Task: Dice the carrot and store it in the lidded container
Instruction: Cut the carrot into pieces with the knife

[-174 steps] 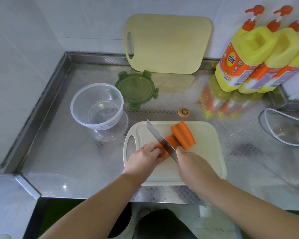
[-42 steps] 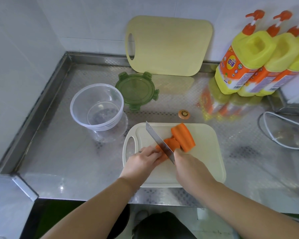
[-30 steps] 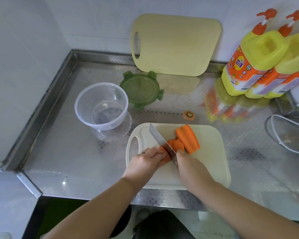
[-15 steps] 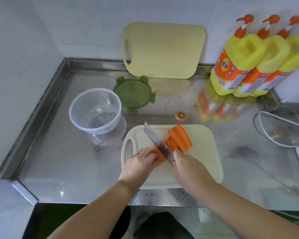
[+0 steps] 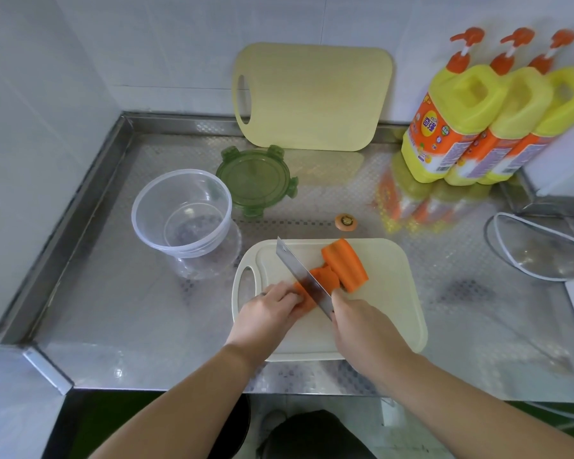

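Hands over white cutting board at counter front edge. Left hand curled, fingertips pinning near end of carrot; right hand clenched round knife handle, blade slanting across carrot between both hands; thick end lies beyond blade. Carrot top just past board. Clear container left of board, green lid behind it. Yellow board leans at back edge; detergent bottles far right corner
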Motion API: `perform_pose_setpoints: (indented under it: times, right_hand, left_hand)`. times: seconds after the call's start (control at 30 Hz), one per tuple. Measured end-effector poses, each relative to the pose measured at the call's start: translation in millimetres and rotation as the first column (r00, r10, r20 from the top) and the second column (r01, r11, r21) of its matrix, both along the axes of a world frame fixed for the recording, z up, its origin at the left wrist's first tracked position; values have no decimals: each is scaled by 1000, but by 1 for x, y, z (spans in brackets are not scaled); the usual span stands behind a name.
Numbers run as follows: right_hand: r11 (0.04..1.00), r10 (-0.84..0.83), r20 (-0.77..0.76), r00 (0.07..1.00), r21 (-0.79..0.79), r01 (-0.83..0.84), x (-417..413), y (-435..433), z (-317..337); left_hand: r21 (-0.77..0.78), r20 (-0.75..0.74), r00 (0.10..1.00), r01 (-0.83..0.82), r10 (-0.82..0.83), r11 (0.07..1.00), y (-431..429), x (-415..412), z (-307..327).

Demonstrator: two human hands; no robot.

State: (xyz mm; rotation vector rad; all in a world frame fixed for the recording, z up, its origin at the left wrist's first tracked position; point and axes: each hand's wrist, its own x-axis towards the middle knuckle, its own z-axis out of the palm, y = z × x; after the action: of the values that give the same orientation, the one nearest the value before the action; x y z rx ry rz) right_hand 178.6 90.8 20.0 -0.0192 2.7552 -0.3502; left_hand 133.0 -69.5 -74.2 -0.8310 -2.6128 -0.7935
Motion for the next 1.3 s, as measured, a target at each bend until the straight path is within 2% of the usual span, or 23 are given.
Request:
perform_pose_setpoints:
  times: [0.5, 0.63, 0.73, 0.83, 0.97, 1.3]
  right_hand:
    - [994, 112, 73, 991, -3, -112, -16, 6, -28]
    - [998, 63, 96, 993, -19, -61, -21, 8, -33]
    - [994, -31, 118, 993, -105, 44, -23, 10, -29]
    - [991, -79, 46, 996, -107, 83, -18, 9, -16]
    - [995, -49, -30, 998, -93, 46, -9, 6, -9]
    - [1000, 9, -33, 999, 2, -9, -2, -2, -10]
  left_hand:
    - [16, -86, 996, 2, -1, 1000, 0, -5, -9]
    - [2, -98, 995, 1, -1, 1000, 0, -5, -4]
    - [-33, -102, 994, 28, -31, 999, -2, -4, 1]
    - [-21, -66, 998, 16, -17, 1000, -5, -2, 4]
    - [14, -10, 1000, -19, 19, 1000, -2, 3, 4]
    - [-8, 22, 1000, -13, 13, 1000, -2, 5, 7]
